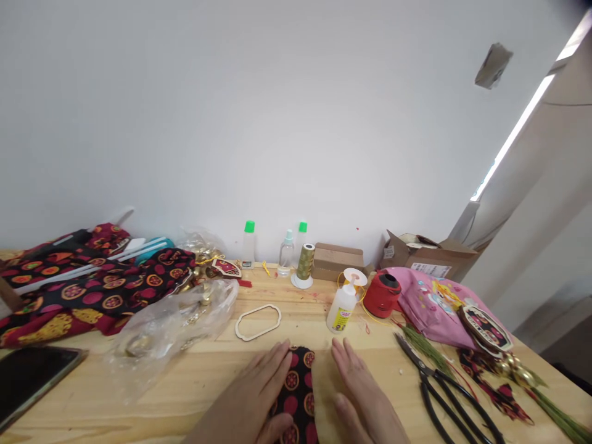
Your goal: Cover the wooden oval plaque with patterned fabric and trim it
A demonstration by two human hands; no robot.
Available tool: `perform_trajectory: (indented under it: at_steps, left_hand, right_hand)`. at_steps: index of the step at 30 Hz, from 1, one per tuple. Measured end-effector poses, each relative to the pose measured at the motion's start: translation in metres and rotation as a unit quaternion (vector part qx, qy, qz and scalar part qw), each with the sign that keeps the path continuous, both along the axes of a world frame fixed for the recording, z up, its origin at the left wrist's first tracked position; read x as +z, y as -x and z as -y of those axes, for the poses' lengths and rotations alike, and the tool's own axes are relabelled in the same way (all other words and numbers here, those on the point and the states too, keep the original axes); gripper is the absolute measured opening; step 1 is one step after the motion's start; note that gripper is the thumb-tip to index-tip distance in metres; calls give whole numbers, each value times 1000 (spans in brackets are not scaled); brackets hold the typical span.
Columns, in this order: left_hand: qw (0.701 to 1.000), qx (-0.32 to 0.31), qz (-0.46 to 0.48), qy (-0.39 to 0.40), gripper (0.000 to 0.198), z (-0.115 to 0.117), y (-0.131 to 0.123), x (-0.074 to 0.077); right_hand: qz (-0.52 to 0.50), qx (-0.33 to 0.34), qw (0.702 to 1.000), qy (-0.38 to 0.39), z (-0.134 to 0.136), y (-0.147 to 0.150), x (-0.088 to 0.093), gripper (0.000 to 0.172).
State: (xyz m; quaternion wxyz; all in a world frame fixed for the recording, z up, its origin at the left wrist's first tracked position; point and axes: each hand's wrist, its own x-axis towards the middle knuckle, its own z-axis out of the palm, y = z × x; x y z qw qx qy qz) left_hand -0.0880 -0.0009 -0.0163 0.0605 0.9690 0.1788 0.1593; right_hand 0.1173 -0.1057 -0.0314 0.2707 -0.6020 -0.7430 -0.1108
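Observation:
A piece of black fabric (300, 390) printed with dark red and orange round motifs lies at the front of the wooden table. My left hand (252, 398) rests flat along its left edge, fingers stretched forward and partly covering it. On the other side my right hand (367, 398) lies flat with its fingers extended, a little apart from the fabric. A tan strip shows between the fabric and that hand; I cannot tell whether it is a backing or bare wood. Beyond my hands lie a thin wooden frame (258, 322) and a white glue bottle (342, 310).
Black-handled scissors (432, 379) lie at right near green tassels, a pink cloth (430, 302) and a red thread cone (382, 295). A gold thread spool (305, 262) and small bottles stand by the wall. Left are a plastic bag (176, 320), patterned cloth (115, 293) and a phone (34, 376).

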Motion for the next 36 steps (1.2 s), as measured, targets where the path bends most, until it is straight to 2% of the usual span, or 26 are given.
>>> perform_trajectory:
  at_steps: [3,7,11,15,21,24,26,27,29,30,31,33,36]
  left_hand:
    - [998,53,37,-4,62,-3,2,-1]
    - [993,101,50,-18,62,-6,3,-7]
    - [995,76,49,-30,78,-4,3,-11]
    - [998,51,45,-18,89,-4,2,-15]
    - [995,67,56,52,104,-7,4,-29]
    - [983,73,73,150,102,-3,2,-23]
    - [950,81,135,268,95,-1,-3,-12]
    - [916,83,180,348,91,-1,-6,-5]
    - [817,64,255,514,87,-4,-14,9]
    - [774,69,265,571,85,-7,-17,16]
    - [747,84,268,602,79,-12,-19,22]
    - [723,107,269,627,57,-22,-22,32]
    - [733,98,260,620,28,-35,-25,43]
  right_hand:
    - [7,9,999,50,-4,4,20,56]
    - [-11,-2,990,141,-25,19,27,61]
    - [-45,9,989,139,-40,31,27,62]
    - [-108,9,978,177,-41,34,35,63]
    - [-242,-1,952,190,-45,36,41,67]
    - [-368,-1,905,211,-49,39,40,67]
    - [-480,39,853,202,-51,42,40,65]
    - [-532,66,822,191,-52,44,41,64]
    - [-608,105,770,162,-55,47,44,59]
    - [-626,117,756,150,-56,48,47,56]
    - [-635,122,750,139,-59,49,49,53]
    - [-632,113,757,122,-64,48,55,48]
    - [-607,79,786,89,-74,42,60,48]
